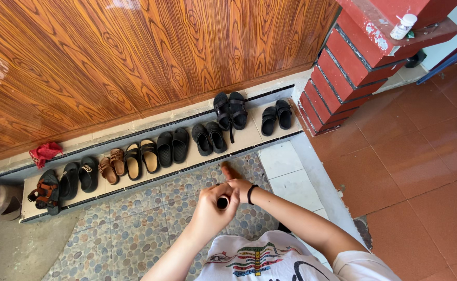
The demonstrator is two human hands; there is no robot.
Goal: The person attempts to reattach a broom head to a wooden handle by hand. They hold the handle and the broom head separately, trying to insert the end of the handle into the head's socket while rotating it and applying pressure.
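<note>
Two bare hands meet in front of the person's chest, above a pebble-patterned floor (135, 229). Closed around a small dark cylinder (222, 202), the left hand (213, 211) grips it upright. Against that hand rests the right hand (237, 183), fingers loosely curled, a black band (250, 194) at its wrist. Beyond them, pairs of sandals (150, 156) line a ledge beneath a wood-grain wall (135, 57).

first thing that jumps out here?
The row of sandals, mostly dark pairs, lined along a ledge below the glossy wood-grain wall. In front, the left hand grips a small dark cylinder, with the right hand touching it. Red brick pillar at upper right.
</note>
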